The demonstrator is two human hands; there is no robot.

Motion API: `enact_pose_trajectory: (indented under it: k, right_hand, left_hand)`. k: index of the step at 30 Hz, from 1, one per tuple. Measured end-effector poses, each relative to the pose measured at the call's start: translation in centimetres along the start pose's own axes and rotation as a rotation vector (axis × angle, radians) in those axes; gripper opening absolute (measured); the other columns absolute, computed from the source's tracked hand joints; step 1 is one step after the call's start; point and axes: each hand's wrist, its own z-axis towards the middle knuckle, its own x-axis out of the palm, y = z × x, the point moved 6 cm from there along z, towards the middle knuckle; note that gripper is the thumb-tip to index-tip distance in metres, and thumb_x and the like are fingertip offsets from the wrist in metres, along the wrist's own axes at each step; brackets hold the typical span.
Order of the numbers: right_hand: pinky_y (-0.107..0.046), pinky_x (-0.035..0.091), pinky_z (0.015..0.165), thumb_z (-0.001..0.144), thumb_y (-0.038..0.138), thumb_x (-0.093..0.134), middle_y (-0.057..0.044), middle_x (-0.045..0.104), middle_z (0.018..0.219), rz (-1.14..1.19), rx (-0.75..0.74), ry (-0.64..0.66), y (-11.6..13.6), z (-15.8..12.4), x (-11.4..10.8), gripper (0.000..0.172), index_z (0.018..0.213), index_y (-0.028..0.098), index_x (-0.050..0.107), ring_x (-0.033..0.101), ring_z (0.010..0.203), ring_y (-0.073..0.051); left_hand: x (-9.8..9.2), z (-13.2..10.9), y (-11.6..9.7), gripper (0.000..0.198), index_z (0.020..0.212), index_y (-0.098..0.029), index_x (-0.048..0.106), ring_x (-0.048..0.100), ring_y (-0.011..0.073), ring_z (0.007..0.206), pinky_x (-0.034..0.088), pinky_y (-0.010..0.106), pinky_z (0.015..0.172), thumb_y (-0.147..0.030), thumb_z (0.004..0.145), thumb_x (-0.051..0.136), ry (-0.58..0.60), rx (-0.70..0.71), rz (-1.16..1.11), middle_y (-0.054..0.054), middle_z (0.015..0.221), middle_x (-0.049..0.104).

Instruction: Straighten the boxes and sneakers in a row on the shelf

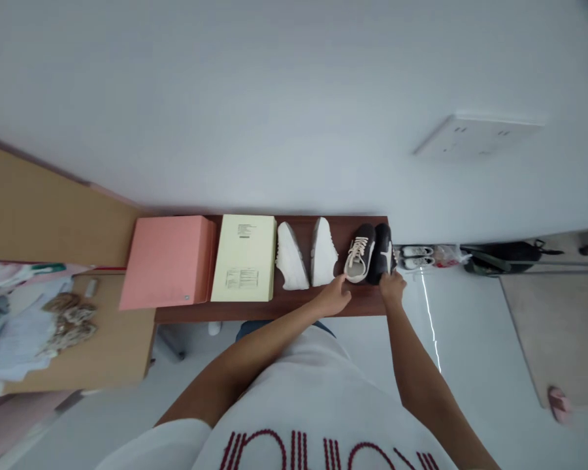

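A pair of black sneakers with pale laces and trim stands on the right end of a dark reddish-brown wooden shelf (294,309). Beside the heel of the left sneaker (364,251) is my left hand (333,297), thumb and forefinger apart, a fingertip at the shoe's edge. My right hand (392,287) has its fingers closed at the heel of the right sneaker (382,251), which is tilted on its side. Left of them lie two white shoes on their sides: one white shoe (291,258) and, closer to my left hand, another white shoe (324,253).
A pale yellow box (245,258) and a pink box (165,258) fill the shelf's left part. Further left is a cardboard-coloured surface (120,339) with clothes and a scrunchie-like bundle. Floor-level white shoes (417,258) and bags line the wall at right. A pink slipper (559,403) lies near a mat.
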Motion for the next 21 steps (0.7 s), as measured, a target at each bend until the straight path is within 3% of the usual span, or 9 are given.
enact_pose_trajectory:
  k: [3, 5, 7, 10, 12, 13, 15, 18, 21]
  right_hand:
    - [-0.058, 0.04, 0.11, 0.088, 0.035, 0.046, -0.028, 0.052, 0.137, -0.036, -0.13, -0.128, 2.7, -3.6, -0.8, 0.059, 0.139, 0.004, 0.05, 0.048, 0.134, -0.041]
    - [-0.061, 0.036, 0.112, 0.09, 0.033, 0.047, -0.028, 0.05, 0.142, -0.024, -0.34, -0.091, 6.8, -7.6, 0.2, 0.056, 0.139, 0.007, 0.052, 0.042, 0.139, -0.041]
    - [-0.059, 0.037, 0.113, 0.091, 0.035, 0.051, -0.024, 0.045, 0.15, -0.033, -0.602, 0.081, 11.9, -13.2, 2.8, 0.054, 0.14, 0.011, 0.054, 0.04, 0.141, -0.039]
    - [-0.056, 0.032, 0.118, 0.091, 0.037, 0.058, -0.018, 0.037, 0.161, -0.128, -0.899, 0.37, 19.4, -22.7, 8.0, 0.054, 0.141, 0.019, 0.057, 0.032, 0.148, -0.039]
    - [-0.059, 0.025, 0.12, 0.089, 0.042, 0.064, -0.013, 0.029, 0.167, -0.228, -1.004, 0.533, 23.0, -27.7, 11.6, 0.062, 0.147, 0.024, 0.053, 0.023, 0.153, -0.041]
    - [-0.063, 0.022, 0.12, 0.088, 0.046, 0.067, -0.011, 0.025, 0.17, -0.284, -1.019, 0.59, 24.3, -29.5, 13.2, 0.07, 0.152, 0.027, 0.048, 0.018, 0.154, -0.043]
    - [-0.07, 0.015, 0.119, 0.083, 0.053, 0.073, -0.012, 0.016, 0.172, -0.395, -0.99, 0.653, 25.5, -31.4, 15.9, 0.09, 0.16, 0.029, 0.035, 0.008, 0.155, -0.048]
    - [-0.074, 0.012, 0.118, 0.088, 0.051, 0.067, -0.011, 0.009, 0.173, -0.487, -0.938, 0.639, 25.0, -31.7, 17.8, 0.091, 0.164, 0.029, 0.023, 0.0, 0.157, -0.048]
    - [-0.075, 0.01, 0.118, 0.092, 0.042, 0.06, -0.009, 0.007, 0.173, -0.515, -0.905, 0.6, 23.5, -31.2, 18.0, 0.085, 0.165, 0.03, 0.019, -0.002, 0.157, -0.046]
  left_hand:
    - [-7.0, -6.4, 1.0, 0.057, 0.15, -0.019, 0.048, 0.068, 0.0248, 0.113, 0.05, 0.043, 0.106, -0.031, 0.094, 0.053, -0.121, 0.013, -0.01, 0.016, 0.143, 0.06]
    - [-14.5, -11.5, 2.5, 0.049, 0.143, -0.021, 0.054, 0.063, 0.0251, 0.123, 0.045, 0.043, 0.112, -0.035, 0.096, 0.051, -0.452, 0.043, 0.077, 0.013, 0.14, 0.062]
    - [-22.5, -17.1, 4.7, 0.052, 0.144, -0.02, 0.053, 0.046, 0.0292, 0.143, 0.033, 0.046, 0.122, -0.039, 0.095, 0.054, -0.858, -0.002, 0.265, 0.015, 0.15, 0.053]
    - [-33.0, -24.9, 9.6, 0.073, 0.154, -0.011, 0.038, 0.026, 0.0387, 0.153, 0.023, 0.057, 0.124, -0.044, 0.093, 0.057, -1.29, -0.402, 0.463, 0.024, 0.161, 0.034]
    - [-38.4, -28.1, 12.7, 0.084, 0.159, -0.011, 0.03, 0.022, 0.0432, 0.153, 0.025, 0.061, 0.121, -0.052, 0.091, 0.058, -1.327, -0.634, 0.495, 0.027, 0.165, 0.026]
    - [-40.7, -29.0, 14.0, 0.091, 0.16, -0.011, 0.026, 0.024, 0.0443, 0.153, 0.027, 0.062, 0.12, -0.055, 0.089, 0.061, -1.29, -0.696, 0.498, 0.027, 0.164, 0.027]
    - [-44.2, -29.6, 15.9, 0.101, 0.161, -0.009, 0.023, 0.036, 0.0441, 0.148, 0.033, 0.06, 0.118, -0.058, 0.084, 0.067, -1.164, -0.699, 0.464, 0.028, 0.159, 0.038]
    - [-46.9, -28.9, 17.3, 0.092, 0.156, -0.015, 0.037, 0.057, 0.0374, 0.132, 0.045, 0.05, 0.112, -0.055, 0.081, 0.072, -0.996, -0.534, 0.395, 0.02, 0.146, 0.058]
    - [-47.3, -27.9, 17.7, 0.079, 0.149, -0.021, 0.048, 0.061, 0.0329, 0.128, 0.048, 0.044, 0.109, -0.052, 0.081, 0.074, -0.953, -0.415, 0.375, 0.014, 0.142, 0.062]
